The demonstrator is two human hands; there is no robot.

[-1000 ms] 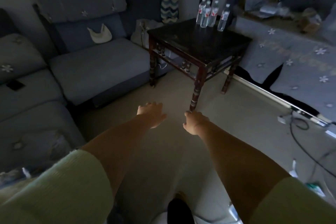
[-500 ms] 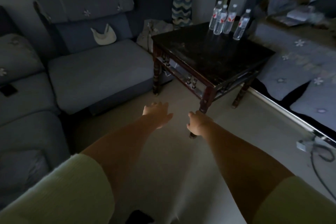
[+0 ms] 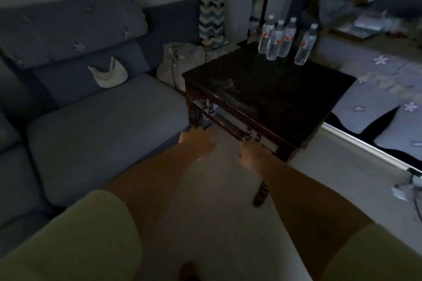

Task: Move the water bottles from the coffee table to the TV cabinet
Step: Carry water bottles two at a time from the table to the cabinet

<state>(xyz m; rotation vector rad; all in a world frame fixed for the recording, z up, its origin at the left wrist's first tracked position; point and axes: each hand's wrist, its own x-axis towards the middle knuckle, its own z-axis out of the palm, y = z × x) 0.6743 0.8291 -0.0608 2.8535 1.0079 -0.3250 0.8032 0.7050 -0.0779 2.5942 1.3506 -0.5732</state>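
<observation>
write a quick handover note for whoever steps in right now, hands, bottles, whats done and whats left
Left hand: open, empty, reaching forward near the coffee table's near edge.
Right hand: loosely curled, empty, just below that edge.
Water bottles: four, all upright at the table's far corner. Three stand clustered; the fourth stands slightly apart to their right.
Done: nothing moved yet.
Left: pick up all four bottles and carry them to the TV cabinet, which I cannot clearly make out in this view.
</observation>
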